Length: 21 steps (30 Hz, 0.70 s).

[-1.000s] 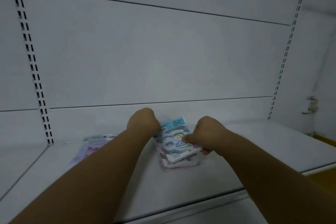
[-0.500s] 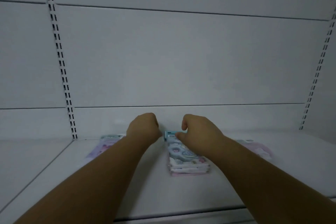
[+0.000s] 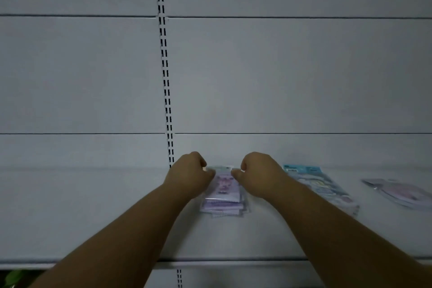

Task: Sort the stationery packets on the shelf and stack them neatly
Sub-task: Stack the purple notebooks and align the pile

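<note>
White slotted backing panels (image 3: 280, 72) rise behind the shelf (image 3: 93, 217), where a purple packet stack (image 3: 223, 196) lies lengthwise away from the person, far end pinched between closed left hand (image 3: 188, 176) and right hand (image 3: 258, 175), both equally near.

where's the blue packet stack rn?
Head view, right of centre: blue packet stack lies on the shelf, just right of the right hand, left of the pink packets.

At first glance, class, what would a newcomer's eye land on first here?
Two bare hands, left hand and right hand, pinch the far end of a purple stack of plastic stationery packets mid-shelf. Right of it lie a blue-topped packet stack and a pale pink packet on the white metal shelf.
</note>
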Each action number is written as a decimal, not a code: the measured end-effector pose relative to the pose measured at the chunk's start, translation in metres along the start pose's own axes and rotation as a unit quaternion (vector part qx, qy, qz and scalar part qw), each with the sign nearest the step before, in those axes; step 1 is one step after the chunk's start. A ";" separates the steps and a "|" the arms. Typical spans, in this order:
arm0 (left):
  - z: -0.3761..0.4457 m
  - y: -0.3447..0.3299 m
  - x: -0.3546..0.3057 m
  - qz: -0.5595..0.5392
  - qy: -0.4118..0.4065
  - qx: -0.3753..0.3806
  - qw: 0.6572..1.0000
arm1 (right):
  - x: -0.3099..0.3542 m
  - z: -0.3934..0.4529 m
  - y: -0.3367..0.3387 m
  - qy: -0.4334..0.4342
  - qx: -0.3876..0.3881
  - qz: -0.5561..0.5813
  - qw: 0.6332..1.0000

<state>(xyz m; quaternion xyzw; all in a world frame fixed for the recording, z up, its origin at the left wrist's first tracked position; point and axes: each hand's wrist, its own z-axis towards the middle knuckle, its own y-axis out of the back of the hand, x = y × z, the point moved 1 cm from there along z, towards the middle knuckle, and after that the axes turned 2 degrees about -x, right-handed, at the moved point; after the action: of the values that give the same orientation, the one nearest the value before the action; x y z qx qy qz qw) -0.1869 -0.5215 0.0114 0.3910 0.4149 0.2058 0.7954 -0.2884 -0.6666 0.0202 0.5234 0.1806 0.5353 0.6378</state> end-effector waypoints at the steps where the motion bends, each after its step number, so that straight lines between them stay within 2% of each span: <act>1: -0.003 0.000 0.007 -0.013 0.010 0.010 1.000 | 0.002 -0.003 -0.008 -0.016 0.011 -0.005 1.000; 5: -0.013 -0.005 0.014 -0.052 0.006 0.091 0.994 | 0.007 -0.014 -0.025 -0.070 0.025 0.005 0.997; 8: -0.016 -0.008 0.009 -0.064 -0.014 0.088 0.994 | 0.013 -0.016 -0.022 -0.092 0.042 0.035 0.994; 12: -0.018 -0.011 0.008 -0.176 0.023 0.102 0.979 | 0.015 -0.016 -0.021 -0.146 0.047 0.125 0.980; 15: -0.019 -0.011 0.009 -0.292 0.022 0.084 0.953 | 0.015 -0.020 -0.024 -0.204 0.011 0.300 0.932; 18: -0.019 -0.009 0.013 -0.399 0.036 0.050 0.915 | 0.023 -0.022 -0.027 -0.205 -0.004 0.440 0.874; 21: -0.018 -0.005 0.021 -0.459 0.050 0.051 0.886 | 0.030 -0.024 -0.028 -0.154 -0.011 0.456 0.876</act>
<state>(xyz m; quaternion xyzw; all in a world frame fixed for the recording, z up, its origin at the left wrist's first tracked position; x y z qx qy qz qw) -0.1897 -0.5032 -0.0096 0.1861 0.5968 -0.1846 0.7584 -0.2826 -0.6254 -0.0032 0.6167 -0.1849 0.6812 0.3484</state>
